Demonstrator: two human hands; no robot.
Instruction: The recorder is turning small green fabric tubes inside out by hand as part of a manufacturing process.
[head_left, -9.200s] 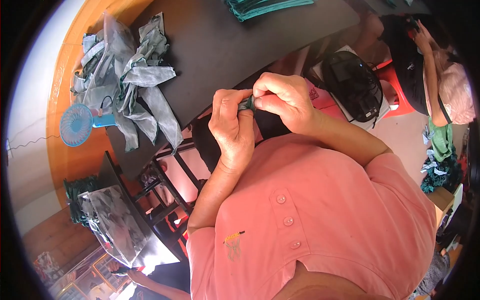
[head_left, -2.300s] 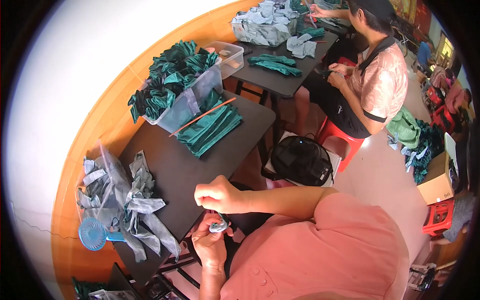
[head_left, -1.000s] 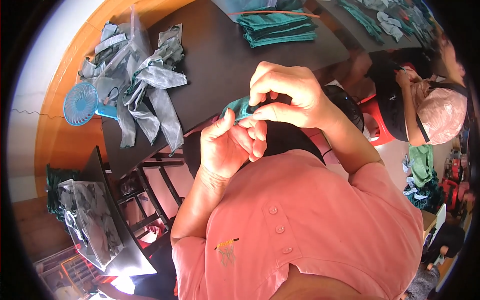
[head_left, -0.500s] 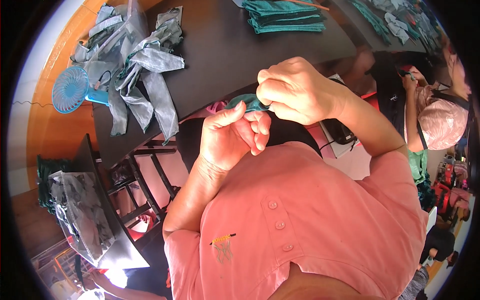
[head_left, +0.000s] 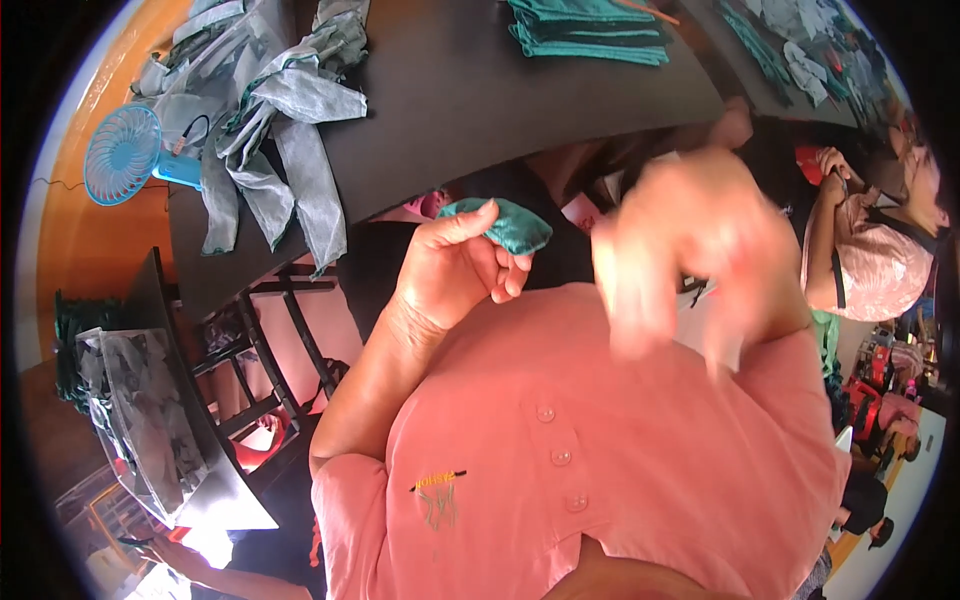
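In front of my chest, near the table edge, my left hand [head_left: 450,262] is closed on a small green cloth piece [head_left: 517,228]. My left thumb lies over the near side of the cloth, and its rounded end sticks out past my fingers to the right. My right hand [head_left: 700,245] is apart from it, to the right, smeared by motion with its fingers pointing downward. Whether it holds anything cannot be made out.
A dark table [head_left: 470,95] spans the top, with grey cloth strips [head_left: 310,180], a blue fan [head_left: 125,155] and folded green cloth [head_left: 590,30]. A clear bag of grey scraps [head_left: 145,410] stands at left. A co-worker [head_left: 880,235] sits at right.
My right hand has let go of the green cloth piece and swung right and down toward my chest. More of the cloth shows in my left hand, which stays nearly in place.
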